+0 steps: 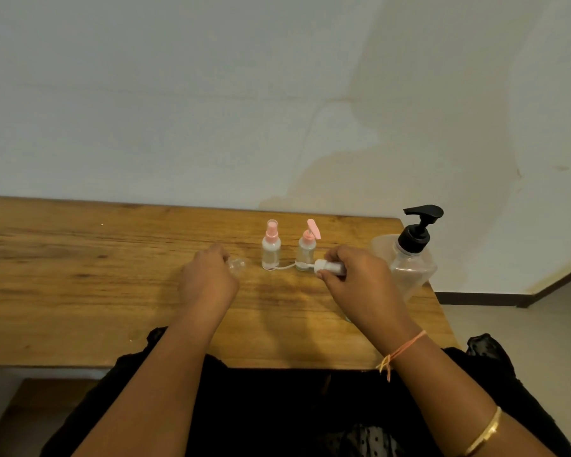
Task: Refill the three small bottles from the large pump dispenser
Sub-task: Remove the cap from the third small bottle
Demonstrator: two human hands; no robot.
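The person wears black clothing (277, 407) (dotted), orange wrist thread (405, 346), gold bangle (485, 433).

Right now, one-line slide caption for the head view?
The left hand grips a small clear bottle; the right hand holds a white pump cap near the large dispenser.

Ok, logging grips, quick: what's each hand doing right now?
Left hand: holding the clear bottle.
Right hand: holding the white pump cap.
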